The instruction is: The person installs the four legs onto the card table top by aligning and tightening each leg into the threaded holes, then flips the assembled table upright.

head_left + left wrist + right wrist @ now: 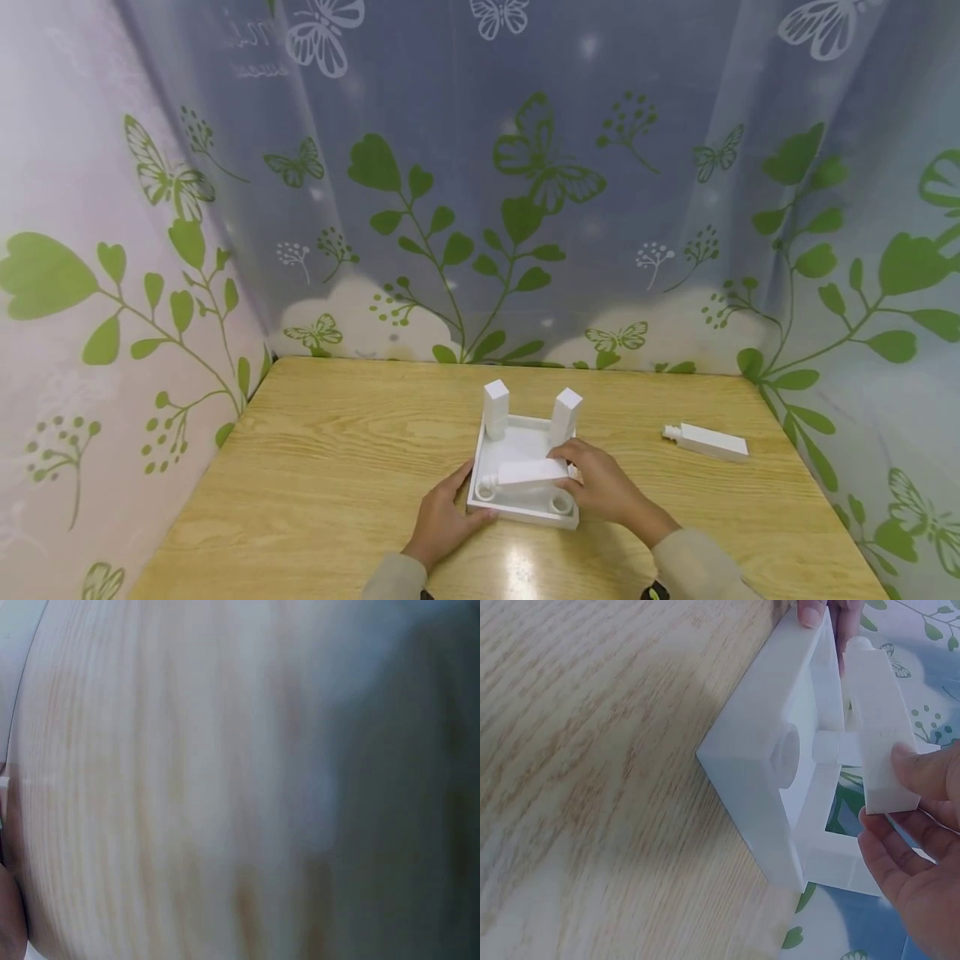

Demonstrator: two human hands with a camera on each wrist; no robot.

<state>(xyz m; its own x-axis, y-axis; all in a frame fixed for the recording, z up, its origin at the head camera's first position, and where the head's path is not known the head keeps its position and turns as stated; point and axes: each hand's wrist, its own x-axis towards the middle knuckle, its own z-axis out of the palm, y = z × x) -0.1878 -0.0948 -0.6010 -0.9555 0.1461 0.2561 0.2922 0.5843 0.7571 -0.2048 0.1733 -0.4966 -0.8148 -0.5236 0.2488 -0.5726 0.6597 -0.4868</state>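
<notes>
A shallow white square tray (525, 517) lies on the table, with white square legs standing upright at its far left corner (496, 408) and far right corner (566, 417). Round sockets show at the near left (485, 490) and near right (560, 503). My left hand (442, 521) grips the near left corner, thumb along the front wall, fingers on the left side. Above the tray, my right hand (606, 485) pinches another white leg (885, 727) between thumb and fingers. This leg lies roughly level, its narrow round end pointing left. The left wrist view shows mostly blurred wood.
A loose white leg (712, 442) with a threaded-looking end lies on the wooden table (337, 442) to the right of the tray. Patterned curtains (450, 208) with green leaves and butterflies border the table at the back and both sides.
</notes>
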